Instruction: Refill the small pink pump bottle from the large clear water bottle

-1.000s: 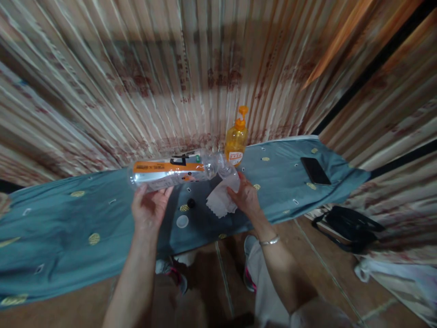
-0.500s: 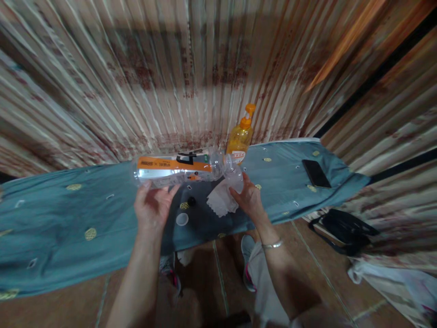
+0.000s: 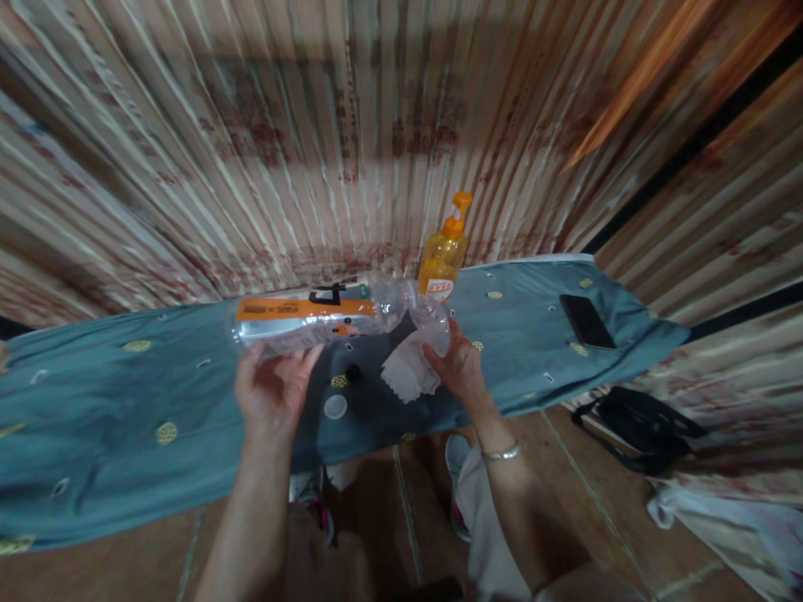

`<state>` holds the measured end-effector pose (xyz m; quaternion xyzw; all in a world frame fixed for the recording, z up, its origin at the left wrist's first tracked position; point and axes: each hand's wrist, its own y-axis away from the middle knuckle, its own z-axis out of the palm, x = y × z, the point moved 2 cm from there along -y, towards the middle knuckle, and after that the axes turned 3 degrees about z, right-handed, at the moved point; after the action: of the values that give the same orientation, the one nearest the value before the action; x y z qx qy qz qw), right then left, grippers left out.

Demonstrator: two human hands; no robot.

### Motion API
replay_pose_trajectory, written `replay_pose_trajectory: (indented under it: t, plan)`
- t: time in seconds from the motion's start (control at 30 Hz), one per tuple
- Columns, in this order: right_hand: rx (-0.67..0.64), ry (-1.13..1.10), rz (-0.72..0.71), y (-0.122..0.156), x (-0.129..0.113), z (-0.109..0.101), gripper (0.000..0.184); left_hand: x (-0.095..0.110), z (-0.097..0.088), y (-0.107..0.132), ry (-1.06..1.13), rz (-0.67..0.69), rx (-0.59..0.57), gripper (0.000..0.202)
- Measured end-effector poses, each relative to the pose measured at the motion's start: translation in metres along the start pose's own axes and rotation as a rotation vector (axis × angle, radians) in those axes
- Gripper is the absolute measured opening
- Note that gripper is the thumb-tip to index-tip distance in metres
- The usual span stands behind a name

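Clear plastic bottle (image 3: 304, 322): our left hand's (image 3: 273, 389) fingers cradle it (likely for balance); beside it, our right hand (image 3: 464, 368) pinches a funnel-like piece (image 3: 432, 323).

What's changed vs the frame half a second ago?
The left hand and the labelled bottle shifted slightly left. Nothing was newly gripped or released. The right hand stayed at the clear plastic piece; pump bottle, dark cap and phone stayed put.

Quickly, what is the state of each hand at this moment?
Left hand: holding the labelled bottle from below, fingers partly curled.
Right hand: closed on a clear plastic piece by the bottle's neck.
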<state>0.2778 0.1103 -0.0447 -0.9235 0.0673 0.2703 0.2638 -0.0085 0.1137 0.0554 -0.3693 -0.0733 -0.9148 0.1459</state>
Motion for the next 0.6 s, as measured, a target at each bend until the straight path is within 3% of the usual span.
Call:
replay_pose_trajectory:
  t: [0.2, 0.6]
  plan:
    - [0.008, 0.024, -0.008, 0.0006, 0.0002, 0.0006, 0.065, 0.0027, -0.0016, -0.0024, 0.009, 0.017, -0.021, 0.048]
    - [-0.014, 0.016, -0.004, -0.0006, -0.0031, -0.0024, 0.061, -0.0024, -0.0059, -0.0086, -0.013, 0.013, -0.023, 0.043]
